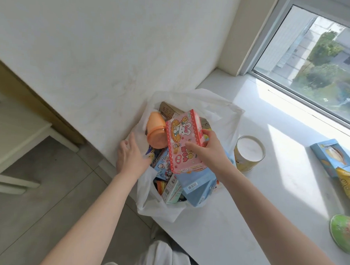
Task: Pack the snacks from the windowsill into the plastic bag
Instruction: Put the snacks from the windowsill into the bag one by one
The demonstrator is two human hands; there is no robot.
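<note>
A white plastic bag (217, 106) stands open at the left end of the windowsill (267, 196), filled with several snack boxes and an orange lidded cup (156, 131). My right hand (207, 149) grips a pink box with a cartoon rabbit (184, 140) and holds it over the bag's mouth. My left hand (131, 154) lies with fingers spread against the bag's left edge. A large blue box (196, 185) leans in the bag's near side. On the sill stay a round can with a white lid (249, 153), a blue box (333, 157), a yellow pouch (348, 184) and a green pouch (344, 232).
A white wall rises behind the bag. The window (323, 58) runs along the sill's far side. Left of the sill the grey tiled floor (37, 186) lies far below, with pale furniture (13, 133) on it. White clothing shows at the bottom edge.
</note>
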